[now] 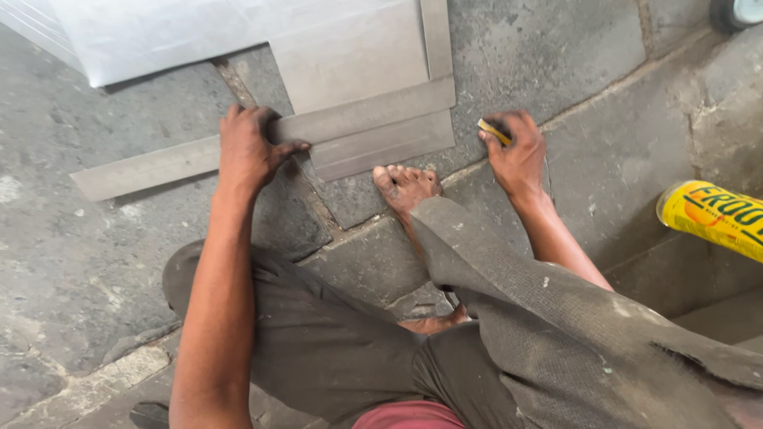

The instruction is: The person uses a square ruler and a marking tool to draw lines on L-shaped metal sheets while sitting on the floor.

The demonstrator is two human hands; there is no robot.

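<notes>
Two hands at work: left hand [248, 151] presses metal strip [143, 168] flat on sheet [358, 56]; right hand [518, 155], three o'clock, grips yellow pencil [493, 131]. Marking step; next likely needs steady strip.

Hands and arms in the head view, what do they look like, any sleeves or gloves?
Both arms are bare from the elbow down, with no sleeves, gloves, watch or rings in view. The left hand and right hand look dusty and smudged with grime. Below them the person wears dusty, dark grey-brown trousers, and the foot is bare.
</notes>
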